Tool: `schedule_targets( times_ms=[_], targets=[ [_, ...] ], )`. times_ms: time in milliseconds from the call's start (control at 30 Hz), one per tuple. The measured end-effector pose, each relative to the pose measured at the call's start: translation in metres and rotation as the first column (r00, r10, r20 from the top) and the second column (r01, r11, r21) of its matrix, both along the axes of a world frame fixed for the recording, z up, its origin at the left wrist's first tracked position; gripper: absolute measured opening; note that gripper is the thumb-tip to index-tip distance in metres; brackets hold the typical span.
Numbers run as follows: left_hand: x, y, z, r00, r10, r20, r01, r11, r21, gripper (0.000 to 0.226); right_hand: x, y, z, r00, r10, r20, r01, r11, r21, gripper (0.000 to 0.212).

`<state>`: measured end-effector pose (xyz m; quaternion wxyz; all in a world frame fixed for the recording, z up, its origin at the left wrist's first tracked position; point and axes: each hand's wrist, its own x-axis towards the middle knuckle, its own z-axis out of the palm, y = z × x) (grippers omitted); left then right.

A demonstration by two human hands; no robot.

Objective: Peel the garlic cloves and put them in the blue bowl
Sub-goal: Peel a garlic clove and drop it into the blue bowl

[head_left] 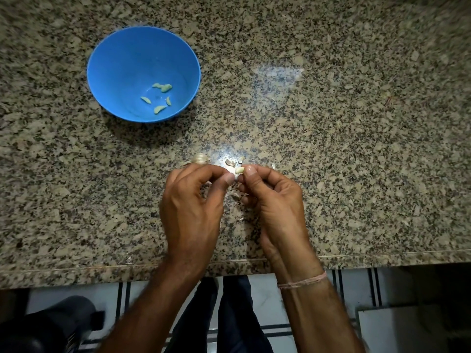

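A blue bowl (109, 72) stands on the granite counter at the upper left, with several peeled pale cloves (162, 87) lying in its bottom. Near the counter's middle, my left hand (191, 207) and my right hand (277, 207) meet fingertip to fingertip around one small garlic clove (239, 170). The clove's pale tip shows between the two thumbs; a strip of skin hangs below it. Just beyond my left hand lies the remaining part of the garlic bulb (199, 158).
Loose bits of garlic skin (230, 162) lie scattered on the counter (356, 149) in front of my hands. The counter's front edge (76, 272) runs below my wrists. Beneath it are a tiled floor and a dark object (51, 324) at the lower left.
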<state>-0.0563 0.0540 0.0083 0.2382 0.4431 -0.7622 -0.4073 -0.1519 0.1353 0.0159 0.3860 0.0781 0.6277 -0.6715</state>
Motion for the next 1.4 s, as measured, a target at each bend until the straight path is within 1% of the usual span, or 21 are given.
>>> schedule_targets(
  times_ms=[100, 200, 333, 400, 467, 533, 600, 633, 667, 733, 767, 800, 900, 967, 1067, 1133, 1200, 1233, 1300, 1333, 1400],
  targets=[
    [-0.001, 0.000, -0.001, 1.000, -0.011, 0.017, 0.012, 1.000, -0.028, 0.029, 0.001, 0.000, -0.002, 0.997, 0.001, -0.080, 0.003, 0.999, 0.045, 0.009],
    [-0.003, 0.000, 0.001, 1.000, -0.013, 0.009, 0.013, 1.000, -0.017, 0.026, 0.002, 0.001, -0.005, 0.979, 0.034, -0.202, -0.013, 0.995, 0.103, 0.010],
    [-0.002, 0.001, -0.002, 0.995, -0.081, -0.058, 0.078, 0.996, -0.049, 0.014, 0.004, 0.002, -0.005, 0.942, 0.089, -0.323, -0.039, 0.987, 0.158, 0.012],
    [-0.002, 0.000, -0.002, 0.993, -0.070, -0.096, 0.071, 0.997, 0.006, 0.011, 0.006, 0.003, -0.005, 0.926, 0.104, -0.363, -0.045, 0.985, 0.167, 0.014],
    [-0.004, 0.001, 0.001, 0.992, -0.025, -0.126, 0.042, 0.990, 0.131, 0.009, 0.006, 0.003, -0.005, 0.905, 0.115, -0.409, -0.050, 0.985, 0.167, 0.013],
    [-0.005, 0.002, 0.004, 0.990, 0.034, -0.133, 0.000, 0.969, 0.246, 0.006, 0.005, 0.005, -0.006, 0.890, 0.130, -0.437, -0.084, 0.989, 0.123, 0.007],
    [-0.006, 0.003, 0.007, 0.990, 0.069, -0.123, -0.033, 0.962, 0.271, 0.006, 0.006, 0.006, -0.007, 0.882, 0.148, -0.447, -0.115, 0.988, 0.100, 0.004],
    [-0.005, 0.003, 0.007, 0.990, 0.082, -0.115, -0.048, 0.961, 0.272, 0.011, 0.007, 0.006, -0.009, 0.850, 0.169, -0.498, -0.107, 0.983, 0.151, 0.004],
    [-0.004, 0.003, 0.008, 0.990, 0.096, -0.106, -0.064, 0.960, 0.273, 0.017, 0.008, 0.007, -0.012, 0.776, 0.215, -0.592, -0.075, 0.965, 0.253, 0.004],
    [0.000, 0.000, 0.007, 0.989, 0.118, -0.086, -0.091, 0.960, 0.266, 0.024, 0.009, 0.009, -0.019, 0.575, 0.344, -0.743, 0.021, 0.901, 0.434, 0.013],
    [0.003, -0.004, 0.006, 0.990, 0.127, -0.067, -0.106, 0.961, 0.256, 0.023, 0.009, 0.009, -0.023, 0.508, 0.383, -0.771, 0.050, 0.881, 0.471, 0.018],
    [0.009, -0.007, 0.004, 0.990, 0.136, -0.041, -0.123, 0.964, 0.237, 0.019, 0.008, 0.010, -0.025, 0.474, 0.413, -0.778, 0.046, 0.870, 0.490, 0.022],
    [0.028, -0.021, 0.002, 0.982, 0.188, 0.034, -0.191, 0.968, 0.162, 0.006, 0.005, 0.011, -0.025, 0.417, 0.490, -0.766, -0.012, 0.845, 0.534, 0.028],
    [0.041, -0.030, 0.000, 0.974, 0.213, 0.082, -0.222, 0.968, 0.115, 0.004, 0.004, 0.013, -0.023, 0.414, 0.530, -0.740, -0.061, 0.828, 0.558, 0.033],
    [0.057, -0.037, -0.005, 0.972, 0.192, 0.136, -0.202, 0.978, 0.059, 0.009, 0.003, 0.017, -0.021, 0.434, 0.564, -0.702, -0.138, 0.812, 0.567, 0.036],
    [0.064, -0.031, -0.006, 0.974, 0.142, 0.175, -0.138, 0.990, -0.034, 0.021, 0.004, 0.022, -0.019, 0.453, 0.556, -0.697, -0.165, 0.820, 0.547, 0.037],
    [0.062, -0.013, -0.007, 0.978, 0.034, 0.208, -0.007, 0.992, -0.126, 0.032, 0.002, 0.030, -0.015, 0.481, 0.531, -0.698, -0.166, 0.837, 0.522, 0.038],
    [0.057, -0.003, -0.008, 0.975, -0.031, 0.220, 0.060, 0.990, -0.128, 0.037, -0.001, 0.033, -0.014, 0.488, 0.528, -0.695, -0.166, 0.838, 0.520, 0.039],
    [0.043, 0.016, -0.010, 0.962, -0.133, 0.238, 0.154, 0.985, -0.072, 0.047, -0.007, 0.040, -0.013, 0.500, 0.546, -0.672, -0.175, 0.824, 0.539, 0.045],
    [0.034, 0.023, -0.012, 0.954, -0.155, 0.256, 0.173, 0.984, -0.049, 0.054, -0.010, 0.043, -0.013, 0.507, 0.562, -0.654, -0.189, 0.813, 0.552, 0.049],
    [0.016, 0.030, -0.016, 0.939, -0.157, 0.305, 0.185, 0.981, -0.063, 0.060, -0.017, 0.047, -0.011, 0.497, 0.599, -0.628, -0.218, 0.786, 0.578, 0.053]
  ],
)
